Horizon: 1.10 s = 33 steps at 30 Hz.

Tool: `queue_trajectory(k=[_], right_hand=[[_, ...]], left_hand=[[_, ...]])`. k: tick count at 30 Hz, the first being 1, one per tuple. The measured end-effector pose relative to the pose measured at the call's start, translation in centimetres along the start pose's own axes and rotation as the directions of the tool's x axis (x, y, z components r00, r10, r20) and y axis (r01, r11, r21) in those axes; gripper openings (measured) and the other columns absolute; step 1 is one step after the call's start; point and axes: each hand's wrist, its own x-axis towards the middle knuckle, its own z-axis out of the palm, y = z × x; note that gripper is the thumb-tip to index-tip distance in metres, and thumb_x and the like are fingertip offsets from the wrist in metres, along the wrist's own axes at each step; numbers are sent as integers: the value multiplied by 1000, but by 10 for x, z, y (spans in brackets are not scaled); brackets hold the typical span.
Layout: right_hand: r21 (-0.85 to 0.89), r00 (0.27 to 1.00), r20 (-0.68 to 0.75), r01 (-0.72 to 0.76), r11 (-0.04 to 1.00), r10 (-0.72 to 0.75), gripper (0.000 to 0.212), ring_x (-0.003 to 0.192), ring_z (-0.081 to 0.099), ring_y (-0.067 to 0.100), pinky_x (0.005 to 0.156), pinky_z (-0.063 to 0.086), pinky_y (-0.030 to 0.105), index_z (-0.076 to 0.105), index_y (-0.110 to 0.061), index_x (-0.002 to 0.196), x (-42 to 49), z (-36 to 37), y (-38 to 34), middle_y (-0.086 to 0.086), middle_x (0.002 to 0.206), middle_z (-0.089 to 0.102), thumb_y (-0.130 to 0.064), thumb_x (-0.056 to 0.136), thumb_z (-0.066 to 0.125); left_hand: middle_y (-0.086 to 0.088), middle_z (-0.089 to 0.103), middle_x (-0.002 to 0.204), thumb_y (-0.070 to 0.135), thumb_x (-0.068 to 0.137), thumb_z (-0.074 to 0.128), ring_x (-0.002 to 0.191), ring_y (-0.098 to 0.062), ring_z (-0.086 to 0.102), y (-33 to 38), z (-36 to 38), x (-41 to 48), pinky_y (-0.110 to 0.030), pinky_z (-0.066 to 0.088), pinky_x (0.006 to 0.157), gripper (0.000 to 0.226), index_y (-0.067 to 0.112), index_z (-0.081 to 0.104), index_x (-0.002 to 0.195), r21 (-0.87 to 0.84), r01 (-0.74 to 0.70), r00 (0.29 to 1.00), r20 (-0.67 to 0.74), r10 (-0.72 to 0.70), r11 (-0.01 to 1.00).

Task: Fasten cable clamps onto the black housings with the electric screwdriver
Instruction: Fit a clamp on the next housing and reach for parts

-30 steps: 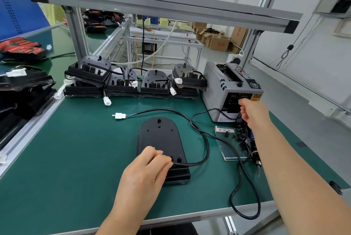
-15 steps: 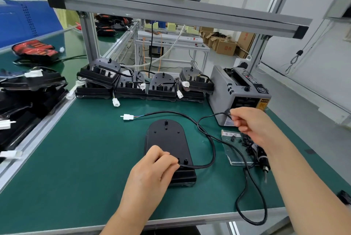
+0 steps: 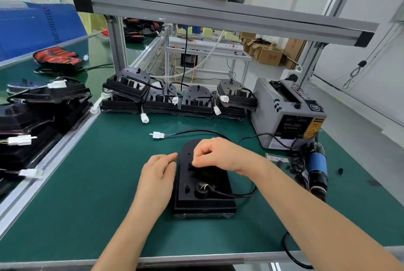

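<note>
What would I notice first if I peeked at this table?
Two hands in the middle of the green table: the right hand pinches what looks like a small black piece over a black housing, and the left hand rests against its left side. Behind them stands a row of more housings, and a blue electric screwdriver lies to the right.

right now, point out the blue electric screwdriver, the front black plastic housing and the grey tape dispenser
blue electric screwdriver (image 3: 317, 164): head view, blue barrel
front black plastic housing (image 3: 218, 204): head view, near bottom edge
grey tape dispenser (image 3: 263, 108): head view, left side panel
</note>
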Motion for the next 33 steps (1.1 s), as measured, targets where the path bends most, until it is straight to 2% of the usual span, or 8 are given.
queue_trajectory(k=[4,10,15,18,23,27,33], right_hand=[[-95,999,36,11,995,-8,27,81,54,9,82,43,30,60,-32,58,10,1,-2,-11,88,56,-21,80,71],[-124,998,60,11,992,-3,25,81,54,11,82,44,32,61,-31,59,14,1,-2,-7,90,57,-22,80,71],[-41,997,69,-41,998,44,19,79,54,4,76,40,22,66,-28,64,12,-3,-2,-11,89,58,-23,80,71],[-92,995,84,-38,995,46,20,78,54,4,74,41,23,65,-31,62,13,-2,-4,-11,87,59,-25,79,72],[-178,998,44,-26,984,35,20,81,53,12,83,48,38,64,-28,61,15,3,-5,10,97,66,-23,79,71],[-195,999,27,-27,980,33,19,79,51,5,82,48,36,64,-26,61,14,4,-5,12,98,67,-24,79,70],[-235,1000,5,-20,972,22,24,73,51,6,79,51,40,61,-28,57,15,5,-6,14,98,67,-22,79,68]], left_hand=[[5,52,117,20,98,48,116,-9,45,-6,2,4,-17,30,93,35,18,57,132,10,54,988,148,-54,999],[9,53,113,24,97,50,118,-11,44,-9,1,2,-25,35,99,33,27,60,128,-15,78,985,153,-74,997],[11,52,114,26,97,50,119,-11,43,-10,1,2,-28,34,103,33,27,60,128,-21,96,984,153,-91,995],[10,53,111,25,97,50,117,-12,45,-10,2,3,-28,35,101,31,29,62,125,-26,84,985,150,-79,996],[9,53,112,24,96,51,115,-10,46,-10,2,3,-23,35,95,31,28,63,124,-35,76,987,146,-70,997],[9,54,111,23,96,51,114,-10,46,-10,2,3,-21,34,91,30,28,63,124,-43,72,987,147,-65,996],[9,54,109,24,96,52,113,-10,48,-10,2,3,-23,36,92,29,29,65,121,-56,87,986,148,-78,995]])
